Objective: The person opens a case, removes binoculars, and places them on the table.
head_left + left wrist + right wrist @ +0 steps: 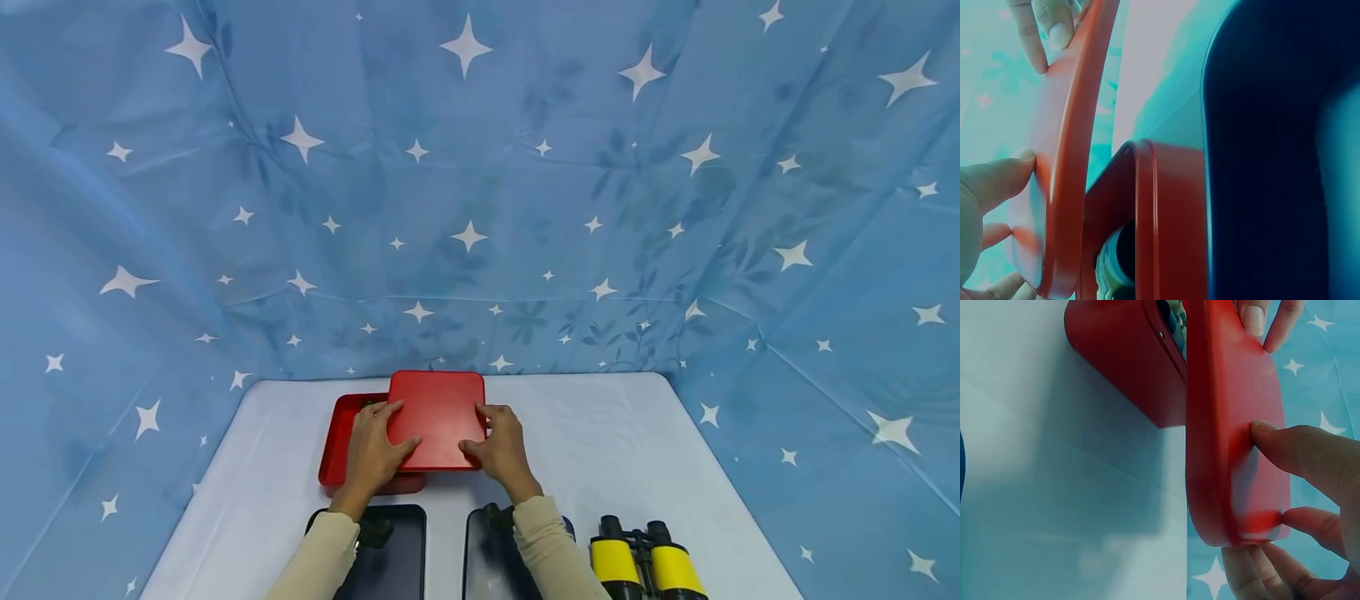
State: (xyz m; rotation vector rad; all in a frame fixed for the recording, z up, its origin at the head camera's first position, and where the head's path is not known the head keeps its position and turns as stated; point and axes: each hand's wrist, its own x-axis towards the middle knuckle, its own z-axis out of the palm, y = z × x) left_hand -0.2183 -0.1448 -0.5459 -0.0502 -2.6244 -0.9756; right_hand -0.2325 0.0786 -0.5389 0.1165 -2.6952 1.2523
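Note:
A flat red lid (437,417) with rounded corners is held between both hands over the right part of an uncovered red box (335,446). My left hand (371,450) grips the lid's left side, thumb on the top face and fingers round the edge. On the opposite side my right hand (501,446) pinches it the same way. The left wrist view shows the lid tilted above the box, and a round, ribbed item (1113,265) inside the box, partly hidden by its wall. From the right wrist, the lid (1254,462) stands apart from the box (1119,356).
Two dark trays, one left (401,554) and one right (483,571), lie at the near side of the white table (615,450), partly under the forearms. Yellow and black binoculars (615,562) stand at near right. A blue star-patterned cloth (525,208) hangs behind the table.

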